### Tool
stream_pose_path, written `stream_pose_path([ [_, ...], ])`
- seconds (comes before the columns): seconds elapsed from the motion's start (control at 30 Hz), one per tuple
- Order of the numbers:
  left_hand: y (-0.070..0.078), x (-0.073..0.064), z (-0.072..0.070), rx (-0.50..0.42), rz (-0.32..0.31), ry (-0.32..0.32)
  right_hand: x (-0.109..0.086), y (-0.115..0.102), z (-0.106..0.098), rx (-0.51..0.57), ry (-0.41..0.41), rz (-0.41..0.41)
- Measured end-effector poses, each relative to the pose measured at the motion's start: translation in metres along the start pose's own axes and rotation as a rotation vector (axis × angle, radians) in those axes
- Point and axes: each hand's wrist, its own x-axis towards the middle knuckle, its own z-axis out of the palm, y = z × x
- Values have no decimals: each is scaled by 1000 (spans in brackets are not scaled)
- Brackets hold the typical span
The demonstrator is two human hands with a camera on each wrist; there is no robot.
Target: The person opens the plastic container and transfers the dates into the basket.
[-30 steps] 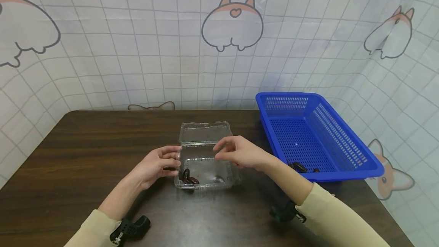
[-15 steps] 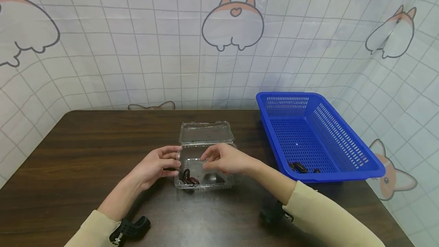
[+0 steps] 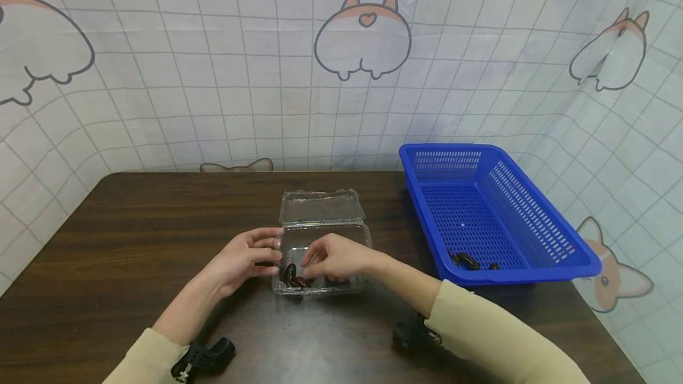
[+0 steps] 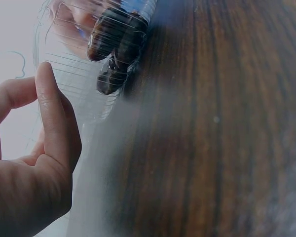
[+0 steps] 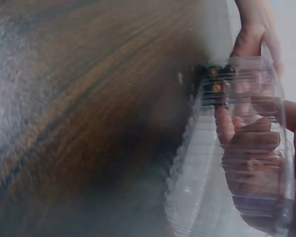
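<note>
On the table, a clear plastic clamshell box (image 3: 320, 292) stands with its lid (image 3: 320, 209) folded back behind it. Several glossy dark brown dates (image 3: 290, 274) lie in its front left corner, and the dates (image 4: 108, 79) show through the wall in the left wrist view. My left hand (image 3: 248, 256) rests its spread fingertips on the box's left wall. Inside the box, my right hand (image 3: 336, 258) reaches down with loosely bent fingers, thumb tip right at the dates. Through the plastic in the right wrist view, the fingers (image 5: 226, 126) come close under the dates (image 5: 214, 86).
A blue perforated basket (image 3: 525, 274) stands to the right, with several dark dates (image 3: 468, 261) near its front left corner. The dark wood table (image 3: 160, 218) meets a white tiled-pattern sheet (image 3: 240, 76) at the back. Black wrist mounts (image 3: 208, 355) sit below both sleeves.
My right hand has moved left and down inside the box, from its right side to the dates. The left hand and the box have stayed in place.
</note>
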Motion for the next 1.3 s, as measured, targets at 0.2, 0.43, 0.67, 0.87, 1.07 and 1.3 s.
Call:
stream_pose_path([
  [0.2,-1,0,0,1,1,-1,3,1,7,-35,9,18],
  [0.43,-3,1,0,0,3,1,6,0,12,-99,27,1],
  [0.67,-2,0,0,1,4,3,6,2,14,-158,17,-18],
  [0.87,-2,0,1,9,-1,6,6,3,14,-185,10,-38],
  [1.07,-1,0,1,4,-3,11,6,4,13,-191,6,-62],
  [1.3,-1,0,-1,7,3,9,7,4,14,-172,13,-86],
])
